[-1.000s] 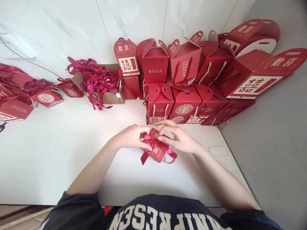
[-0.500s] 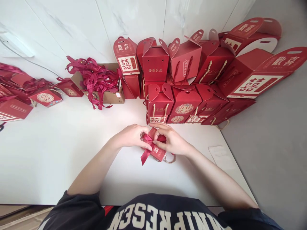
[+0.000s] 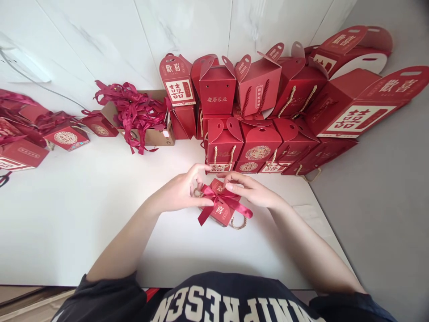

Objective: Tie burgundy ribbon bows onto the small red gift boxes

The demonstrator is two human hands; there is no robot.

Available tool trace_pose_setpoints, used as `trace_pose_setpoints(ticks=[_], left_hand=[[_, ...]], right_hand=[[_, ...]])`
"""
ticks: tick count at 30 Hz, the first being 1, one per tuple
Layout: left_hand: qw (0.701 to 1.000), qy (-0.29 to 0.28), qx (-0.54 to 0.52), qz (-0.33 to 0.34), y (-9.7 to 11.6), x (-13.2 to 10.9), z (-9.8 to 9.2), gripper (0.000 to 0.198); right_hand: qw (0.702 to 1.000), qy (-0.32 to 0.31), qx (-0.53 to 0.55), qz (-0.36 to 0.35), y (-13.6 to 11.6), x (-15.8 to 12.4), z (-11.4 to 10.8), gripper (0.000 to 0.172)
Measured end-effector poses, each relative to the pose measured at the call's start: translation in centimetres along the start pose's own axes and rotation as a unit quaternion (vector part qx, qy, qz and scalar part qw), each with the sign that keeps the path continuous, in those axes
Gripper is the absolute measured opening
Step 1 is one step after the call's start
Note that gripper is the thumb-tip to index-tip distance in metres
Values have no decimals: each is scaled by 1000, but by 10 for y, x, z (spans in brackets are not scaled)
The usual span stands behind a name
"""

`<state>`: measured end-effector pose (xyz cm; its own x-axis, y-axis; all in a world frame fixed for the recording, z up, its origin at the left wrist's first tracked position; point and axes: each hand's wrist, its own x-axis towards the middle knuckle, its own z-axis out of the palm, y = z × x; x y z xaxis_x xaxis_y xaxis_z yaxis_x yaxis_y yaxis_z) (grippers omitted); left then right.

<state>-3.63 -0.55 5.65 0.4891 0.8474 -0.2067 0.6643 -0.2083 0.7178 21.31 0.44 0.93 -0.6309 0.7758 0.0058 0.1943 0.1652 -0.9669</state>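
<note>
A small red gift box (image 3: 221, 212) with gold print sits on the white table in front of me. Across its top lies a dark pink satin ribbon (image 3: 241, 208) tied in a bow, its tails hanging to both sides. A twisted cord handle (image 3: 238, 222) loops out at the box's lower right. My left hand (image 3: 182, 190) is at the box's left side, thumb and fingers apart, the thumb beside the ribbon. At the right, my right hand (image 3: 250, 188) hovers over the box's edge with loosely bent, parted fingers, holding nothing.
Behind my hands, several red gift boxes (image 3: 261, 152) are stacked against the wall. A cardboard box (image 3: 164, 138) full of loose ribbons (image 3: 134, 109) stands back left. More ribboned boxes (image 3: 67, 136) are at the far left. A pale sheet (image 3: 306, 217) lies on the right.
Both hands have let go of the ribbon and moved apart, left hand leftward and right hand rightward. The bow and its right tail are now uncovered on the box.
</note>
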Motion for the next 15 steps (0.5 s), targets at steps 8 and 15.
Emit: trace_pose_setpoints(ticks=[8, 15], left_hand=[[990, -74, 2, -119, -24, -20, 23, 54], [980, -97, -141, -99, -35, -16, 40, 39]], right_hand=[[998, -65, -1, -2, 8, 0, -18, 29], [998, -62, 25, 3, 10, 1, -20, 33]])
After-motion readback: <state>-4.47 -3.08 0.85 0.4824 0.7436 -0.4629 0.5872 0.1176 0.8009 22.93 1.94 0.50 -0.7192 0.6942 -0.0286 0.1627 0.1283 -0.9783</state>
